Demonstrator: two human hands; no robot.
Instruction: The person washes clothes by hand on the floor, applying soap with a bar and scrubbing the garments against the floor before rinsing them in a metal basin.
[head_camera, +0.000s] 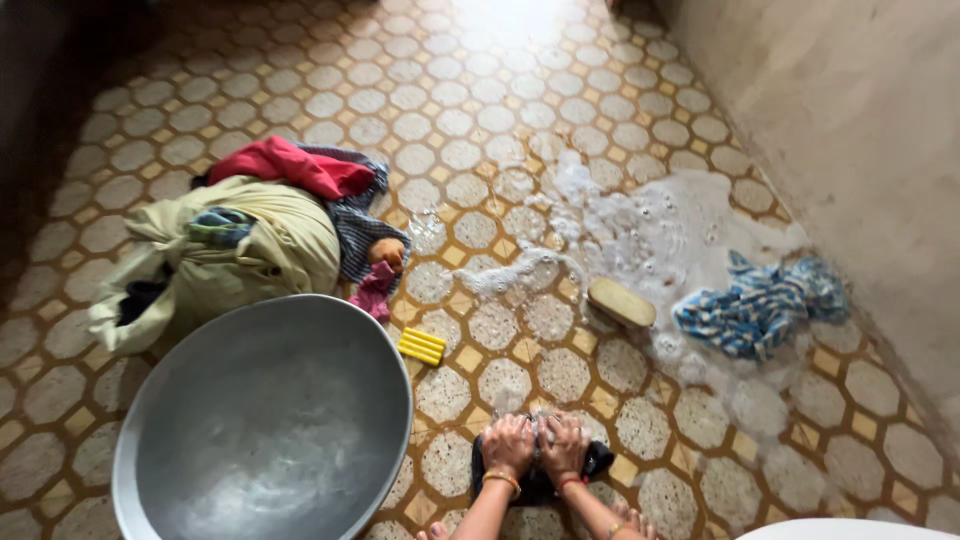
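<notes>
Both hands press down side by side on a small dark, wet cloth (540, 475) bunched on the tiled floor (520, 110) near its lower edge. The left hand (508, 445) and right hand (563, 447) lie knuckles up, fingers curled into the fabric, thumbs nearly touching; each wrist wears a thin bangle.

Just left of the cloth stands a wide, round, dull grey metal basin (265, 425) with a smooth, streaked inside. A small ribbed yellow plastic piece (421, 346) lies by the basin's upper right rim. Beyond the basin sits a heap of crumpled clothes (250, 235): pale khaki, red, dark checked.

White, bubbly foam (640, 225) spreads over the honeycomb tiles toward the rough plaster wall (860, 130). An oval tan scrubbing brush (621, 302) lies at its edge, near a soaked blue striped cloth (760, 305).
</notes>
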